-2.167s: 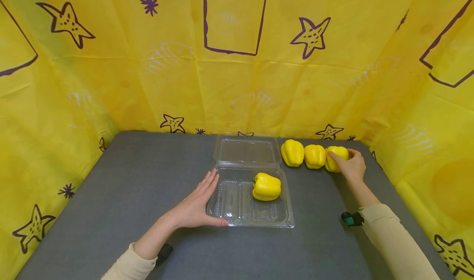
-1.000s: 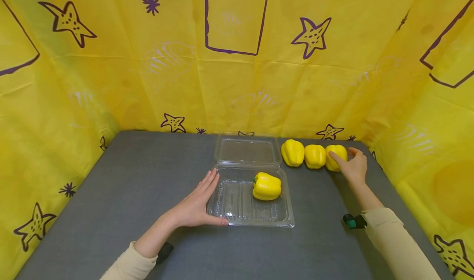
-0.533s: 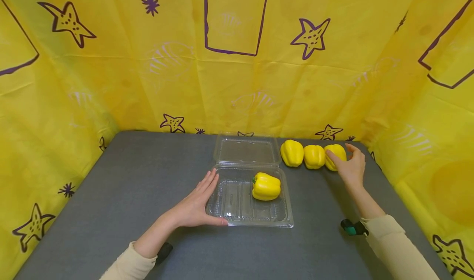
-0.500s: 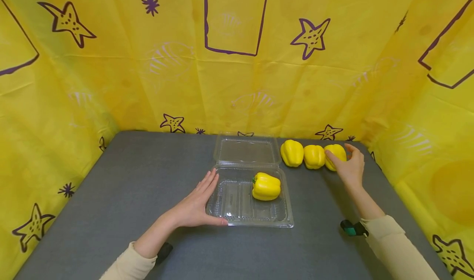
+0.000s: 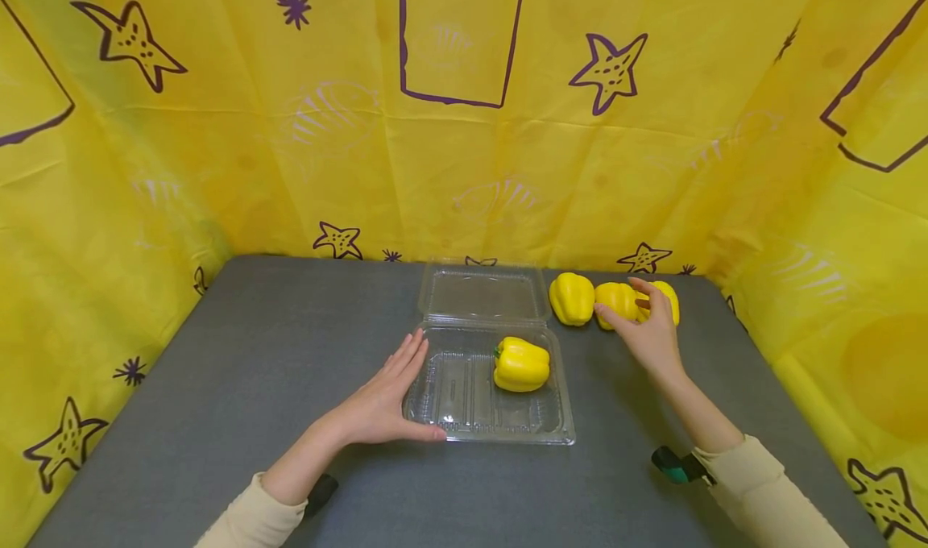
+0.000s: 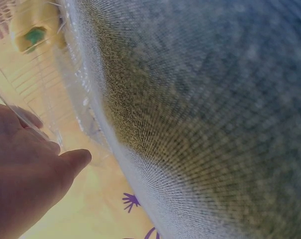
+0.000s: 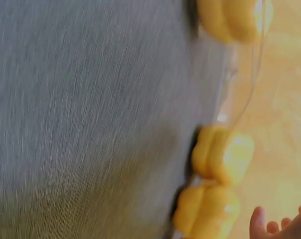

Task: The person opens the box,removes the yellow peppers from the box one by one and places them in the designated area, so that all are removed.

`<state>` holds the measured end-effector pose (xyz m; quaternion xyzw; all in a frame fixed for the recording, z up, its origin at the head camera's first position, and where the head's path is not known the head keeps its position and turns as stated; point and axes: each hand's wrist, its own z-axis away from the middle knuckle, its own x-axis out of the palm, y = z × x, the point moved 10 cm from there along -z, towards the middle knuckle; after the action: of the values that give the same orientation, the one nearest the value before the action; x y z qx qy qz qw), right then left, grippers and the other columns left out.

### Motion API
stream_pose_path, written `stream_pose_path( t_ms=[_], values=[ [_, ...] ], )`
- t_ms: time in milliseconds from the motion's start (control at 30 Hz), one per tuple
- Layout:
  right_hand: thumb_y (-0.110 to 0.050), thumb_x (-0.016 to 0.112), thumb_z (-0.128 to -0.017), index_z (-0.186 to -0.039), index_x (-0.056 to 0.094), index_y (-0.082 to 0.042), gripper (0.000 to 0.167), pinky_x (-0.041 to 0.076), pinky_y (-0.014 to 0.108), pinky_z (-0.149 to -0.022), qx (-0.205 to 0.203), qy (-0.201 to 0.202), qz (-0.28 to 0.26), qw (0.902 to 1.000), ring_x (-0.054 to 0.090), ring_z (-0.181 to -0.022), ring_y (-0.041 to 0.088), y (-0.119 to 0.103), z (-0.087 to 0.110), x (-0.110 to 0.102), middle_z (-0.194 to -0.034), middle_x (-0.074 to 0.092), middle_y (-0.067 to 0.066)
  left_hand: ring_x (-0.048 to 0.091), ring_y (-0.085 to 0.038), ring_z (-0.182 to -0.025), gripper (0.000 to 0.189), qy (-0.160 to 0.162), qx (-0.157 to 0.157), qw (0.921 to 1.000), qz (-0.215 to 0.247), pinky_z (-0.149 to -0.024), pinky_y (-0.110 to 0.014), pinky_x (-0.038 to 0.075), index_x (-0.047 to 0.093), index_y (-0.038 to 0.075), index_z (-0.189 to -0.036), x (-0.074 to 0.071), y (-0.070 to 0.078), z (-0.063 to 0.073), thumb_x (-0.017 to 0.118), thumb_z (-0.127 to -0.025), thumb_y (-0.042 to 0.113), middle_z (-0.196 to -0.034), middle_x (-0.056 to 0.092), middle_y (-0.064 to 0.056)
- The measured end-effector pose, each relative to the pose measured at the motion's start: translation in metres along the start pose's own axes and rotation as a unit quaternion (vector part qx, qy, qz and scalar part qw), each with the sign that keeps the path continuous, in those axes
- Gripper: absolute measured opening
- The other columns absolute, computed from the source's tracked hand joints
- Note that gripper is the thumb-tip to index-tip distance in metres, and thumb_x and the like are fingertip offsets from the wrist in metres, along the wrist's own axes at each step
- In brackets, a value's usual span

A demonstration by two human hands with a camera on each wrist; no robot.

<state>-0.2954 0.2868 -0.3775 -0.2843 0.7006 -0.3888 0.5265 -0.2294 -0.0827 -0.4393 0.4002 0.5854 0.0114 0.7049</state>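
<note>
A clear plastic clamshell container (image 5: 453, 387) lies open with a yellow bell pepper (image 5: 522, 364) on its side in the base. My left hand (image 5: 380, 403) rests along the container's left edge, fingers straight and thumb at the front corner; the left wrist view shows this hand (image 6: 31, 179) at the clear wall. Right of the lid, three more yellow peppers stand in a row: left (image 5: 572, 299), middle (image 5: 615, 298) and right (image 5: 669, 302). My right hand (image 5: 648, 338) hovers at the middle pepper, thumb and fingers spread apart, partly hiding the right one.
The raised-edge lid (image 5: 482, 294) lies flat behind the base, against the yellow patterned cloth (image 5: 464, 177) at the back. Cloth also walls both sides of the grey table (image 5: 290, 330). A dark wrist strap (image 5: 677, 466) hangs below the right sleeve.
My right hand has let go of the right pepper and moved left to the middle one. The right pepper has shifted slightly left. My left hand and the container have stayed put.
</note>
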Motion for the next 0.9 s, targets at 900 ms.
stream_pose_path(
  t_ms=[900],
  values=[
    [-0.025,0.087,-0.073,-0.147,0.033,-0.014,0.092,0.048,0.052,-0.094,-0.183,-0.209,-0.006,0.9605,0.030,-0.131,0.035,-0.064,0.062,0.091,-0.149,0.028,0.009,-0.010,-0.017,-0.148,0.133,-0.007,-0.011,0.9999,0.007,-0.117,-0.048,0.009,0.003,0.008,-0.157,0.000,-0.001,0.001,0.069,-0.065,0.078,-0.163,-0.013,0.000]
  ],
)
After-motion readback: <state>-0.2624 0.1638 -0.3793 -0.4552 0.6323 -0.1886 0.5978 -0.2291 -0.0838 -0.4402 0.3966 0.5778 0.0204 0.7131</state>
